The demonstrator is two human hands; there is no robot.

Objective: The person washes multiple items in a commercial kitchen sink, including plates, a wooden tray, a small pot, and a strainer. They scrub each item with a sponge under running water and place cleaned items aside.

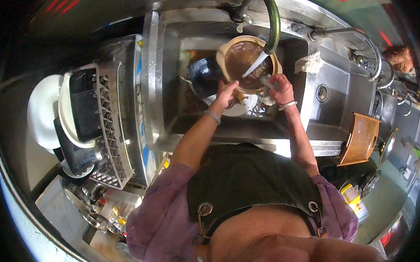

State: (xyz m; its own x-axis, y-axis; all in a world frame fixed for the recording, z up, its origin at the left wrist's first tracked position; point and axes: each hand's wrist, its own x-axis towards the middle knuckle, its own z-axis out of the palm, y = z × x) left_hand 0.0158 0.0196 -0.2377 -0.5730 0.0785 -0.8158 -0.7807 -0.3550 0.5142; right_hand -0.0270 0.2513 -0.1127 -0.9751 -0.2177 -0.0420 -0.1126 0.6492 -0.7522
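Water runs from a green hose on a tap (pixel 274 26) into a tan clay pot (pixel 224 49) in the left basin of a steel sink. Brownish water fills the pot. My left hand (pixel 226 93) is at the pot's lower left rim, its thumb over the edge and its other fingers partly hidden. My right hand (pixel 281 89) grips a greyish scrubber or cloth (pixel 269 82) at the lower right rim. Left of the pot lies a dark glossy bowl or dish (pixel 202 77). Below the pot, a white plate (pixel 242 107) with brown residue lies partly hidden.
The right basin (pixel 330 111) has a drain, with a whitish cloth (pixel 309 62) on the divider. A brown wooden tray (pixel 361 138) rests across its near right corner. At left stands a plastic rack (pixel 112 149) with white plates (pixel 45 113) and black dishes (pixel 86 104). A second tap (pixel 371 50) arches over the right basin.
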